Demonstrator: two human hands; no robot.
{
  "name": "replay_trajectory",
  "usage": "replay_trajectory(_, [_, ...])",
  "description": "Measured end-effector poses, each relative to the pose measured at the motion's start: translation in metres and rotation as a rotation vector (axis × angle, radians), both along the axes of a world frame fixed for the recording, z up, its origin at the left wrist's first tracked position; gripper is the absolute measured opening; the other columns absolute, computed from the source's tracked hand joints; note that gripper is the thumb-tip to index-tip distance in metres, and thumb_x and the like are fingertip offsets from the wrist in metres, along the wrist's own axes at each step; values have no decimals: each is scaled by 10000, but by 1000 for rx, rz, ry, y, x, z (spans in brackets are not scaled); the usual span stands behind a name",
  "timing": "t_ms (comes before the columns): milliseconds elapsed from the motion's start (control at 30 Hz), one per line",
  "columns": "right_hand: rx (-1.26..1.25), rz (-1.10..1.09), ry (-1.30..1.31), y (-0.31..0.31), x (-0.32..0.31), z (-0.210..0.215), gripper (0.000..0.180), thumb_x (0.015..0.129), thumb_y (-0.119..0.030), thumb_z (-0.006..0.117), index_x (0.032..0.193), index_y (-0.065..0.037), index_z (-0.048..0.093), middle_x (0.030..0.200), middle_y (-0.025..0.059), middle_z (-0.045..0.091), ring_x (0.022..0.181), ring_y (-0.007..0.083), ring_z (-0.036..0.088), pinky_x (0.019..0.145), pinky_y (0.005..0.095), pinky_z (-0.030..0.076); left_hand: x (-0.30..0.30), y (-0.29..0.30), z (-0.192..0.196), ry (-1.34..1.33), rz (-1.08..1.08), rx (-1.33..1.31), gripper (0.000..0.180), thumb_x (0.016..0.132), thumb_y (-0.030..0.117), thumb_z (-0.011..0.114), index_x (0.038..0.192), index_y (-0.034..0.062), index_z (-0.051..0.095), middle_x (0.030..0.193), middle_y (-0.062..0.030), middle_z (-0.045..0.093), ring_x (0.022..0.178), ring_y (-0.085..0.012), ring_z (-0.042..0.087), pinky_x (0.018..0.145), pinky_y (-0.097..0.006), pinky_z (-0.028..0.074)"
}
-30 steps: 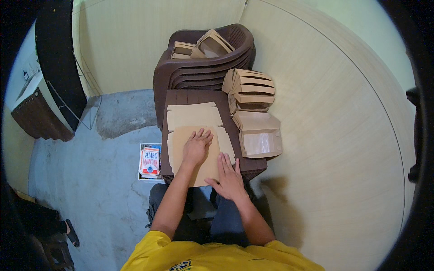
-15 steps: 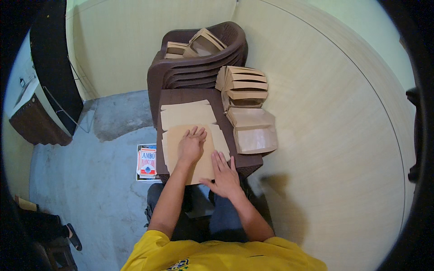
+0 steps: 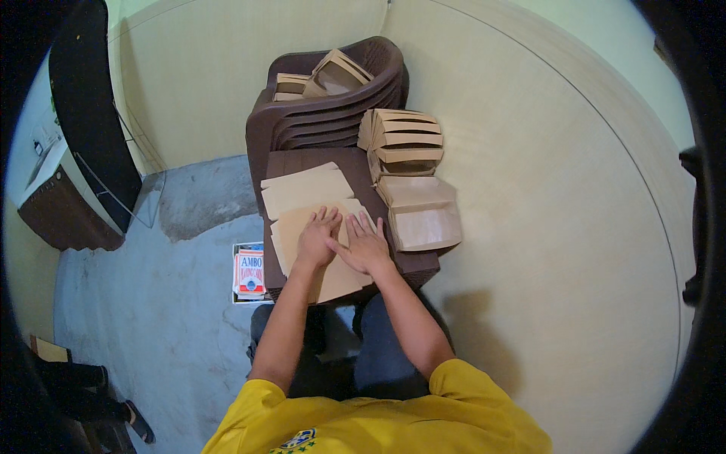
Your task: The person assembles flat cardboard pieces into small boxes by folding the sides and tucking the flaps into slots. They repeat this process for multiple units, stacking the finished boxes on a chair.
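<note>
My left hand lies flat, fingers stretched forward, on a tan cardboard sheet. Beside it my right hand presses flat with fingers spread, its thumb touching the left hand. The sheet rests over a flat cardboard blank with notched flaps, whose far panel shows beyond my fingers. Both hands cover part of the sheet. They lie on the seat of a stack of brown plastic chairs.
Right of the seat are an open cardboard box and nested folded boxes. More cardboard boxes sit at the chair back. A container of card packs stands on the floor at left. A wall curves along the right; another person's foot shows lower left.
My right hand has slid forward and left from the sheet's near right edge to beside my left hand. The sheet and blank have turned slightly, their near end shifting right.
</note>
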State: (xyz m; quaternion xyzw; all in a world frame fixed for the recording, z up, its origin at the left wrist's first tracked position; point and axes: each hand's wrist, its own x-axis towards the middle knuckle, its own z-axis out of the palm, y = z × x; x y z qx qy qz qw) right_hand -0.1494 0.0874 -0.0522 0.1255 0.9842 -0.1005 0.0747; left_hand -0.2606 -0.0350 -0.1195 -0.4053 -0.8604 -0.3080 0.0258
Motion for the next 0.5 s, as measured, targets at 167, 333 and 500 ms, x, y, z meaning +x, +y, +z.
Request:
replay_trajectory(167, [-197,43,256,9,23,-5,1023,1027,-723,487,1705,3,245,1783,199,240,1675,365,126,1334,611,88,-2,-21,17,62,130,353,461,1030,152,620,1479,48,636,1567,-228,573,1508,-432,472,1288,-496,320])
replay_trajectory(333, [-226,4,522,-9,80,-14,888,1010,-542,676,1630,29,398,1642,254,452,1570,439,332,1283,562,274,18,-90,28,-176,546,529,403,1015,211,661,1367,19,702,1316,-228,713,1294,-424,605,1137,-516,439])
replay_trajectory(500, [-224,-122,490,-34,74,-6,876,978,-600,694,1552,31,494,1514,258,546,1434,425,459,1172,555,395,54,-103,38,-245,664,303,358,996,293,705,1192,4,784,1119,-215,772,1139,-408,668,1018,-508,503])
